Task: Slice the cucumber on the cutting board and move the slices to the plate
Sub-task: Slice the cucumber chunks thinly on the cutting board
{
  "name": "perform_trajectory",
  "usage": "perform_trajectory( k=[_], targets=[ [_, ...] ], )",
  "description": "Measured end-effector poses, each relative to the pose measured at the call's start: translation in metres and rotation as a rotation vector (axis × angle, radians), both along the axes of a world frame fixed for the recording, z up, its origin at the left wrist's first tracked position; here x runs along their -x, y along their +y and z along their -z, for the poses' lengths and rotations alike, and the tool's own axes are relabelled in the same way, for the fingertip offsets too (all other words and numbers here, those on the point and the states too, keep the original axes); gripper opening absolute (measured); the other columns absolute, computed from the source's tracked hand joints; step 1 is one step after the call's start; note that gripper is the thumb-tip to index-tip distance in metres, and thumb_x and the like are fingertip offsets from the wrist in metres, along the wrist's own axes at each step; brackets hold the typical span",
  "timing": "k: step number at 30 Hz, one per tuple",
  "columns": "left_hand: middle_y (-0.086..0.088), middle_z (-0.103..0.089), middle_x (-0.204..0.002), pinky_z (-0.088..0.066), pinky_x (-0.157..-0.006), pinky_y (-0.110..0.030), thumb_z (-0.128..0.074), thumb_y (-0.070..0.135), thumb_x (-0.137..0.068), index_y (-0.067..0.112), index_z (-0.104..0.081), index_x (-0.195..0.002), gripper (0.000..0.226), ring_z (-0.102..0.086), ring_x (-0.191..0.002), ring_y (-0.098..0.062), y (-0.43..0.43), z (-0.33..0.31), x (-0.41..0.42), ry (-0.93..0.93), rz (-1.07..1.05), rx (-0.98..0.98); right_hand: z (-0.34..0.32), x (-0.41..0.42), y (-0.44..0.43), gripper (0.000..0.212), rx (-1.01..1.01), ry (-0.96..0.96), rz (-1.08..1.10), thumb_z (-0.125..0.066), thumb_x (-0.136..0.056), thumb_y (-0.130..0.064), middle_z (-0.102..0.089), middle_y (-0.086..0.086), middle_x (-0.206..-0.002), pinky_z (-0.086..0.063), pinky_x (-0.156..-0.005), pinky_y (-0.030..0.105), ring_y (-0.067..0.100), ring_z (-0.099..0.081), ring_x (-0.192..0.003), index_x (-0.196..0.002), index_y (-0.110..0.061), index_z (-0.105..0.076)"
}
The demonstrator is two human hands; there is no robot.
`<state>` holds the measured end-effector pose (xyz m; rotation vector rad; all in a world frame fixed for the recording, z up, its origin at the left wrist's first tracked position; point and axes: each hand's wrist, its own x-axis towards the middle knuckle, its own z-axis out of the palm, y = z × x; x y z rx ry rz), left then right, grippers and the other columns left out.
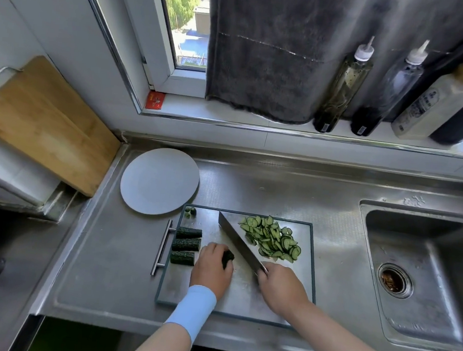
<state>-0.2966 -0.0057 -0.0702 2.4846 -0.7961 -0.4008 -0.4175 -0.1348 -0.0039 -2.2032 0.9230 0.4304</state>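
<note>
A steel cutting board point(275, 302) with a dark rim lies on the counter. My left hand point(211, 268) holds a dark green cucumber piece point(228, 258) down on it. My right hand point(282, 287) grips the handle of a broad knife point(237, 240), whose blade rests against that piece. A heap of thin cucumber slices point(271, 239) lies to the right of the blade. Three uncut cucumber chunks point(186, 245) sit at the board's left edge, with small end bits point(190, 212) at its far left corner. The round grey plate point(159, 180) stands bare beyond the board's left corner.
A sink point(423, 270) with a drain opens at the right. A wooden board point(42, 122) leans against the left wall. Several sauce bottles point(344, 87) line the window sill, beside a hanging dark towel point(277, 53). The board's bar handle point(162, 247) sticks out left.
</note>
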Motion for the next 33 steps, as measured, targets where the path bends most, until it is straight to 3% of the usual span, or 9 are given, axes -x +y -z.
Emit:
perform_trajectory(
  k=[3, 9, 13, 21, 25, 33],
  targets=[
    [0.003, -0.055, -0.106, -0.048, -0.080, -0.027, -0.064, 0.012, -0.084, 0.014, -0.066, -0.105, 0.021, -0.051, -0.101, -0.016, 0.014, 0.006, 0.002, -0.005, 0.042, 0.104, 0.000, 0.004, 0.001, 0.034, -0.004, -0.002, -0.009, -0.040, -0.101, -0.026, -0.054, -0.009, -0.068, -0.035, -0.052, 0.028, 0.015, -0.051, -0.064, -0.069, -0.030, -0.046],
    [0.002, -0.060, -0.102, -0.045, -0.083, -0.024, -0.067, 0.011, -0.083, 0.012, -0.070, -0.104, 0.021, -0.053, -0.099, -0.016, 0.007, 0.006, -0.004, -0.020, 0.080, 0.125, -0.004, 0.006, -0.001, 0.027, 0.009, 0.035, -0.081, -0.038, -0.100, -0.024, -0.060, -0.004, -0.077, -0.043, -0.061, 0.031, 0.023, -0.054, -0.076, -0.077, -0.027, -0.053],
    [-0.003, -0.063, -0.098, -0.050, -0.079, -0.033, -0.068, 0.012, -0.083, 0.009, -0.073, -0.095, 0.014, -0.054, -0.097, -0.022, -0.003, 0.000, -0.013, -0.073, 0.130, 0.095, -0.005, 0.003, -0.008, 0.033, 0.037, 0.059, -0.124, -0.038, -0.099, -0.024, -0.053, -0.006, -0.073, -0.031, -0.053, 0.030, 0.024, -0.052, -0.077, -0.067, -0.028, -0.043],
    [-0.007, -0.067, -0.097, -0.054, -0.069, -0.034, -0.067, 0.012, -0.084, 0.013, -0.077, -0.097, 0.016, -0.062, -0.091, -0.029, -0.006, 0.003, -0.012, -0.084, 0.186, 0.005, -0.005, 0.004, -0.007, 0.035, 0.098, 0.013, -0.180, -0.039, -0.096, -0.020, -0.043, -0.007, -0.061, -0.025, -0.050, 0.026, 0.022, -0.043, -0.070, -0.063, -0.029, -0.036],
    [-0.002, -0.065, -0.079, -0.052, -0.050, -0.026, -0.080, 0.006, -0.068, 0.014, -0.078, -0.080, 0.015, -0.064, -0.071, -0.026, -0.008, 0.009, -0.010, -0.096, 0.237, 0.024, -0.003, 0.009, -0.007, 0.024, 0.074, 0.008, -0.158, -0.038, -0.097, -0.021, -0.050, -0.007, -0.066, -0.031, -0.054, 0.032, 0.021, -0.048, -0.070, -0.075, -0.027, -0.048],
    [-0.004, -0.064, -0.073, -0.052, -0.051, -0.027, -0.080, 0.008, -0.069, 0.015, -0.077, -0.075, 0.009, -0.063, -0.067, -0.027, -0.012, 0.011, -0.009, -0.067, 0.244, 0.011, 0.004, 0.012, -0.002, 0.021, 0.137, -0.009, -0.165, -0.037, -0.097, -0.026, -0.068, 0.000, -0.092, -0.037, -0.062, 0.034, 0.025, -0.057, -0.083, -0.101, -0.027, -0.058]
  ],
)
